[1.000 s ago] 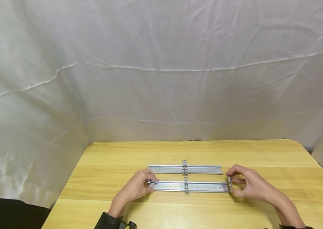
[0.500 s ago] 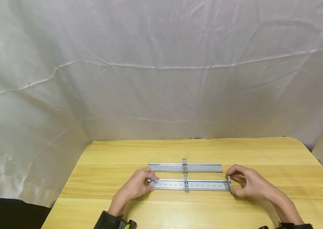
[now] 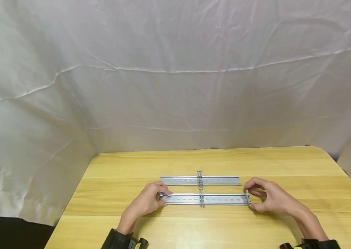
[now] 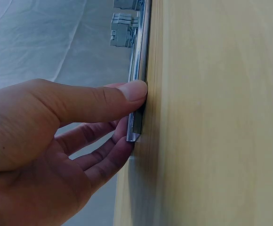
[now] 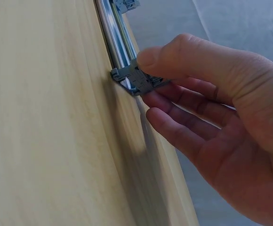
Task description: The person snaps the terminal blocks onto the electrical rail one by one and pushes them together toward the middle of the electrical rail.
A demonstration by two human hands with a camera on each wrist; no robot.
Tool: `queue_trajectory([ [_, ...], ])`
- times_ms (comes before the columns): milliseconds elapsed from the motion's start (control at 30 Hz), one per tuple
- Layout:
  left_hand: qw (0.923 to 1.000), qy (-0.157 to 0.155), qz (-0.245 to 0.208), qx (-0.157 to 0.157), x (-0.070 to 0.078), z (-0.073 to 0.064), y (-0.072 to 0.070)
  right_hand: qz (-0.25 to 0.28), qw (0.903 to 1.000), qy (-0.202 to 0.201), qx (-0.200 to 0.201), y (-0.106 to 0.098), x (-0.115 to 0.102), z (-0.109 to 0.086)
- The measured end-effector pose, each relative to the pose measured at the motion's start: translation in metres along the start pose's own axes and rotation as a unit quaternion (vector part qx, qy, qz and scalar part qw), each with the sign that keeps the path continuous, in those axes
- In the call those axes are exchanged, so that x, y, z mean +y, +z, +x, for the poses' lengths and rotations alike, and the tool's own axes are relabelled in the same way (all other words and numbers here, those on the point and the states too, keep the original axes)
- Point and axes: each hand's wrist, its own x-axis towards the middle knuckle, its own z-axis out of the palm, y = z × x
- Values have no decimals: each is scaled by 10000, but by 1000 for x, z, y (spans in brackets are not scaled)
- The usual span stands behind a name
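Two slotted metal DIN rails lie parallel on the table, the near rail (image 3: pixel 225 199) in front of the far rail (image 3: pixel 175 181). My left hand (image 3: pixel 148 199) grips the near rail's left end, thumb on the front edge and fingers behind, as the left wrist view shows. At the opposite end my right hand (image 3: pixel 270 197) pinches a thin grey terminal block (image 5: pixel 139 77) between thumb and fingers. That block lies crosswise over the rail, close to its end. Near the middle of the near rail sit narrow grey terminal blocks (image 3: pixel 201 198).
Similar terminal blocks (image 3: pixel 199 178) sit midway along the far rail. The wooden table (image 3: pixel 194 228) ends at the back against a pale hanging cloth (image 3: pixel 175 103). Both wrists carry black straps (image 3: pixel 117 238).
My right hand has shifted slightly left with the terminal block, which now stands a little inward of the near rail's right end. My left hand keeps its grip.
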Motion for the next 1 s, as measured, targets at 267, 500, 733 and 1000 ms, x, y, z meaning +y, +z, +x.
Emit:
queue_trajectory([
  [267,10000,-10,4,-6,1,1,0,66,9999,-114,18,5,-3,3],
  [500,10000,23,-33,-21,0,1,0,118,9997,-219,55,15,-5,10],
  [733,10000,27,-75,-12,-1,0,0,-224,9988,-392,210,29,-7,20],
  [1000,10000,37,-66,18,-1,0,0,-666,9956,-503,436,45,-11,31],
])
